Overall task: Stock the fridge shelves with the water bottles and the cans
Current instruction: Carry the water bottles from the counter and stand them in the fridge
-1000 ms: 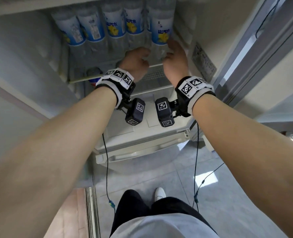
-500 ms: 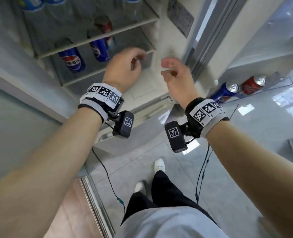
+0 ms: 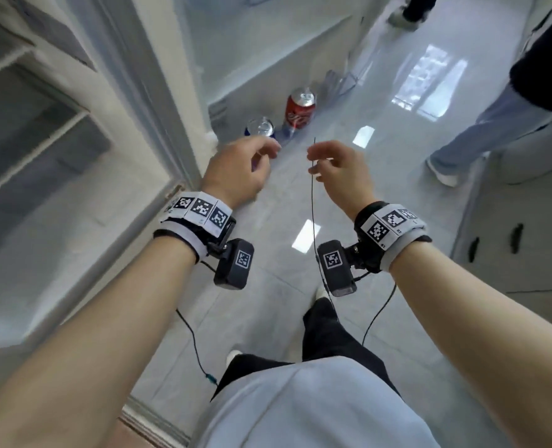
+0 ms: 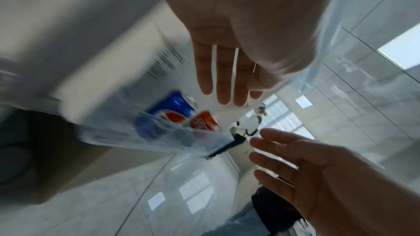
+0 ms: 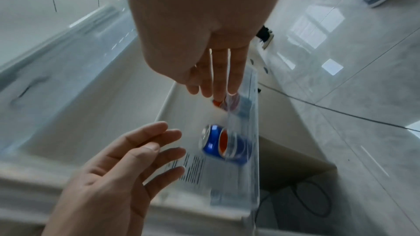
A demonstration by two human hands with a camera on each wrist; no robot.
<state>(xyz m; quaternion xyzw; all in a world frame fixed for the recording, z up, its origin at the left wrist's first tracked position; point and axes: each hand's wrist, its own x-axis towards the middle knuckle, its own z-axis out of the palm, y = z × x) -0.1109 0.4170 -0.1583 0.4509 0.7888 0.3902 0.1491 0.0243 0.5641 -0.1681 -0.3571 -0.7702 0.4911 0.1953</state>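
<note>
A blue can (image 3: 260,127) and a red can (image 3: 299,111) stand side by side in a clear door bin (image 3: 336,82) of the open fridge door. My left hand (image 3: 265,153) hovers just short of the blue can, fingers loosely curled and holding nothing. Beside it my right hand (image 3: 320,160) is also empty. In the left wrist view the left fingers (image 4: 227,82) are straight above the blue can (image 4: 168,114) and red can (image 4: 204,123). The right wrist view shows the right fingers (image 5: 218,78) over the red can (image 5: 218,103), the blue can (image 5: 225,144) below.
The fridge's shelves (image 3: 42,124) are blurred at the left, behind my left arm. A thin black cable (image 3: 312,202) hangs in front of my right hand. Another person's legs (image 3: 478,134) stand on the tiled floor at the right; a cardboard box (image 5: 291,164) sits below the bin.
Both hands have left the upper shelf of water bottles, swung right and down, and now hover empty at the door bin with the two cans. The view turned right with them.
</note>
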